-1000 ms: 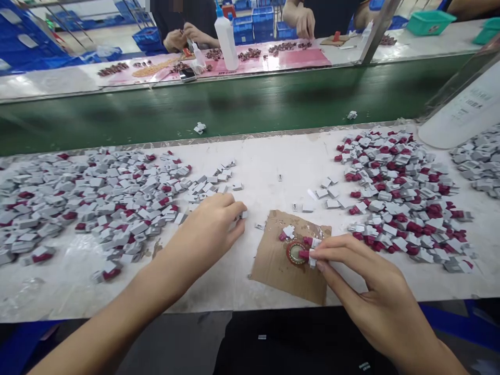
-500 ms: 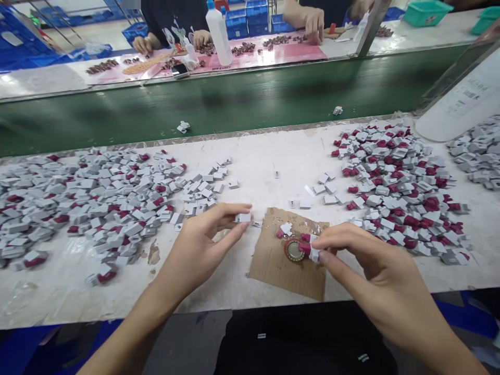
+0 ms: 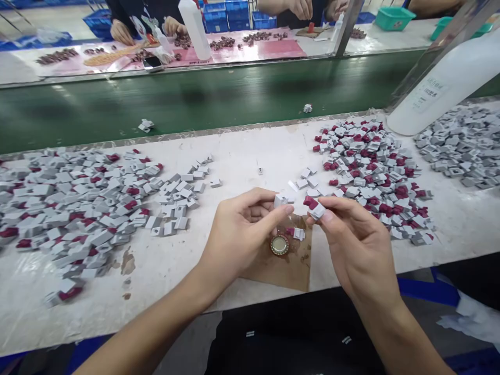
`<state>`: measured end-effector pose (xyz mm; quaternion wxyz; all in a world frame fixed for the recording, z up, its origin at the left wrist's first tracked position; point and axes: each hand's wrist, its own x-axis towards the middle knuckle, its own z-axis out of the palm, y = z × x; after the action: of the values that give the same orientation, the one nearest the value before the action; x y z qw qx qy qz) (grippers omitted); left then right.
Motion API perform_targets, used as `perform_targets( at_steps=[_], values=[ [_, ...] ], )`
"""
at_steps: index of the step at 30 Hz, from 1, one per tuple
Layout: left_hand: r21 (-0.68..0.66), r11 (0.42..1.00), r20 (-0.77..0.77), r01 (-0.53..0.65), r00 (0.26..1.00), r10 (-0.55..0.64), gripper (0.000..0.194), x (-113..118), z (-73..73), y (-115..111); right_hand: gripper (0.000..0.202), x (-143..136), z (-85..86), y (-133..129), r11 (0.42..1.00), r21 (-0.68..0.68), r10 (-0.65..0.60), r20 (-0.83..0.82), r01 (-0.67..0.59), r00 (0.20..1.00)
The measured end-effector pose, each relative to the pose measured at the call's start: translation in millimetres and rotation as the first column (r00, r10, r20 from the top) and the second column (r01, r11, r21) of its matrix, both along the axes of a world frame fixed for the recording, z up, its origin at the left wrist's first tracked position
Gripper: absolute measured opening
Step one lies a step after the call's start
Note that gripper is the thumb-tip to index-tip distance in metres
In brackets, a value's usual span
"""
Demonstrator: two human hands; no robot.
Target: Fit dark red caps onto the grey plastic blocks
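Note:
My left hand (image 3: 250,224) pinches a small grey plastic block (image 3: 280,200) between thumb and fingers. Close beside it, my right hand (image 3: 355,234) grips a grey and dark-red plastic piece (image 3: 313,207), its red end pointing up and left. A narrow gap separates the two pieces. Below them lies a brown cardboard piece (image 3: 291,273), partly covered by my left hand. On the cardboard sit a bottle cap (image 3: 279,245), hollow side up, and another grey and dark-red piece (image 3: 296,233).
A wide heap of grey and red pieces (image 3: 89,208) spreads at left. Another heap (image 3: 371,172) lies at right, by a large white bottle (image 3: 433,88) and grey parts (image 3: 464,151). Behind runs a green conveyor belt (image 3: 219,96); co-workers' hands (image 3: 122,32) work beyond it.
My right hand has lifted its grey and red piece off the bottle cap, up and towards my left hand. My left hand has moved right with its block. The view has shifted.

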<state>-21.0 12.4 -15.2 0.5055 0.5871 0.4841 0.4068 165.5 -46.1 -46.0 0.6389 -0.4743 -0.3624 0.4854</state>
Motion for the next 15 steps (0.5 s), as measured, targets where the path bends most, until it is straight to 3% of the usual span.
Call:
perform_targets(
  at_steps=[4,9,15],
  values=[
    [-0.056,0.996,0.091,0.065,0.994,-0.060,0.006,8.6,-2.7,-1.4,0.021,-3.8,0.9,-4.1,0.991,0.126,-0.063,0.140,0.045,0.988],
    [-0.111,0.991,0.183,0.077,0.981,-0.056,0.014,9.6,-3.4,-1.6,0.022,-5.5,1.5,-2.7,0.993,0.118,-0.022,0.145,0.004,0.989],
    [-0.146,0.987,0.182,0.070,0.982,-0.042,0.021,7.5,-4.8,-1.5,0.021,-3.3,-0.5,-1.2,0.994,0.100,0.027,0.121,-0.040,0.992]
  ],
)
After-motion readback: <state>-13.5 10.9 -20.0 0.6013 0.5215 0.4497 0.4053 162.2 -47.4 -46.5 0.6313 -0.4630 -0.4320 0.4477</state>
